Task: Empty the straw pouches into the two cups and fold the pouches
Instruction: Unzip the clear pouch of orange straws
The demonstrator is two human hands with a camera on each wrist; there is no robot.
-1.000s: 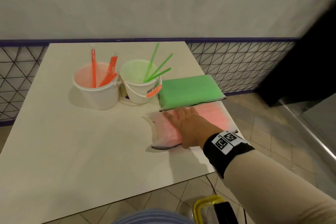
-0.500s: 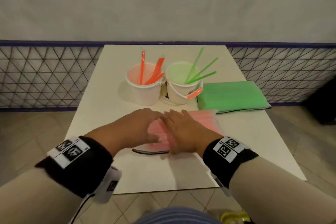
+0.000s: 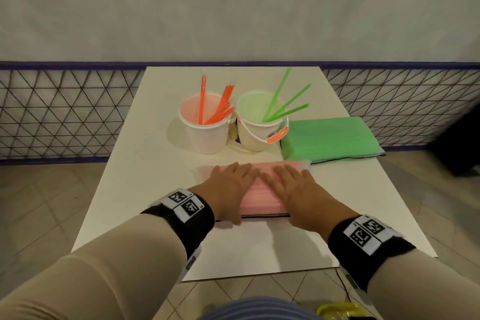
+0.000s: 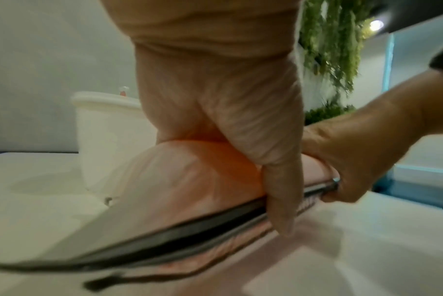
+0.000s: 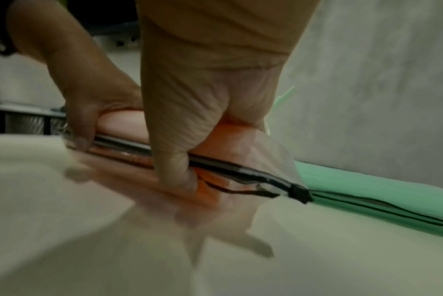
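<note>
A pink pouch [image 3: 262, 200] lies folded on the white table [image 3: 259, 247], its black zip edge toward me. My left hand [image 3: 231, 184] and right hand [image 3: 293, 187] lie flat on it side by side, fingers straight. In the wrist views the left thumb [image 4: 281, 200] and right thumb [image 5: 174, 170] reach down over the zip edge of the pink pouch [image 4: 179, 180] [image 5: 240, 140]. Behind stand a white cup [image 3: 205, 135] with orange straws [image 3: 220, 106] and a white cup [image 3: 257, 135] with green straws [image 3: 283, 104]. The green pouch [image 3: 330, 138] lies folded to the right.
A wire-mesh fence [image 3: 65, 112] with a purple rail runs behind the table against a grey wall. The table's near edge is just behind my wrists, with tiled floor below. A yellow object [image 3: 335, 312] sits on the floor by my right arm.
A second ago only my right hand lay on the pink pouch. The left hand has come in, and both now lie flat on it, squared to the near edge.
</note>
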